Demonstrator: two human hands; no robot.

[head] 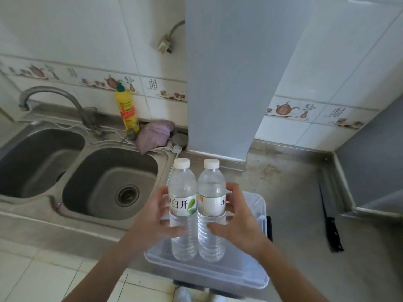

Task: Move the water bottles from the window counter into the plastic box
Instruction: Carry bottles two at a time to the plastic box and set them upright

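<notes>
A home kitchen: a steel double sink [72, 171] with a tap [50, 99] at left, a yellow soap bottle [127, 110] behind it, and teapot-patterned wall tiles [305, 112].

Hidden behind two water bottles [197, 205]: much of the plastic box [259, 205] floor. Cut off at left edge: left sink basin [32, 162]. Too blurred to read: yellow detergent bottle [127, 110] label.
</notes>
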